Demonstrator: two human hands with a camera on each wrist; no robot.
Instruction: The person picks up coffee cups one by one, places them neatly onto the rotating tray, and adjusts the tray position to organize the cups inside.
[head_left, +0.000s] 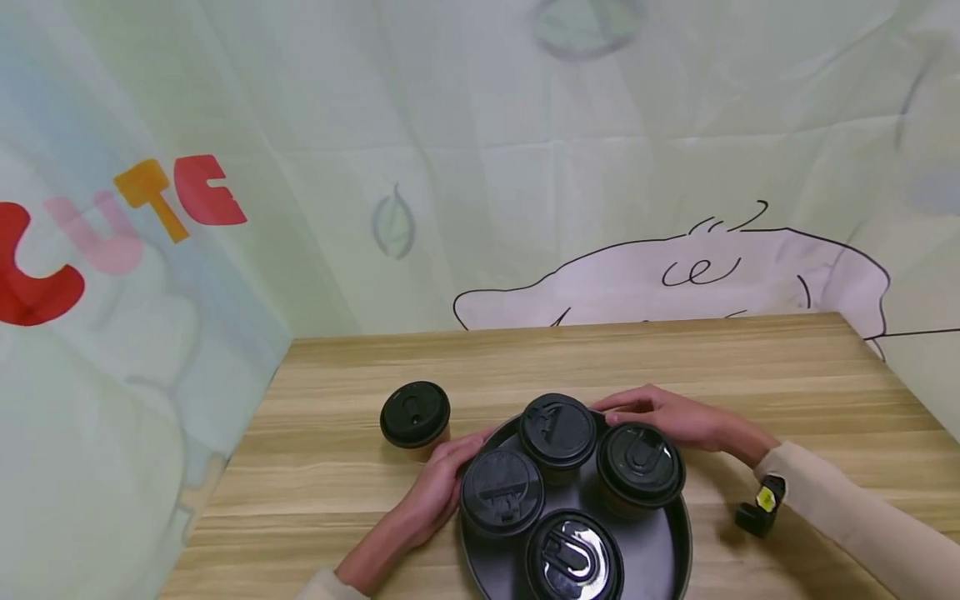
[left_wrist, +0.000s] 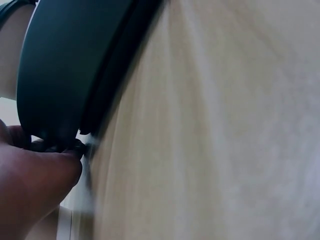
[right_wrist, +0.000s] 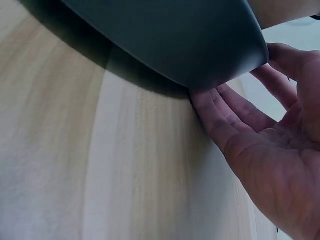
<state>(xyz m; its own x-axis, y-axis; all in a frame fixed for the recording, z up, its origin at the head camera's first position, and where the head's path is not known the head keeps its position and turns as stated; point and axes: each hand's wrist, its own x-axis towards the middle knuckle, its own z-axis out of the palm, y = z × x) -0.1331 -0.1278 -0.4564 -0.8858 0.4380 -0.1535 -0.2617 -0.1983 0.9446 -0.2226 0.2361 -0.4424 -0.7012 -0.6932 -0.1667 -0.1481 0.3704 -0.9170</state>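
A round dark tray (head_left: 641, 554) carries several paper cups with black lids, among them a back cup (head_left: 557, 431), a right cup (head_left: 642, 462), a left cup (head_left: 502, 493) and a front cup (head_left: 573, 558). My left hand (head_left: 441, 483) grips the tray's left rim, beside the left cup. In the left wrist view its thumb side lies against the tray wall (left_wrist: 70, 65). Opposite, my right hand (head_left: 667, 414) holds the back right edge. The right wrist view has its fingers (right_wrist: 220, 117) tucked at the tray's underside and the thumb up by the rim.
Another black-lidded cup (head_left: 415, 417) stands on the wooden table (head_left: 315, 450), just beyond my left hand. A printed cloth (head_left: 480, 167) hangs behind the table and along its left side. A small black device (head_left: 761, 507) is strapped at the right wrist.
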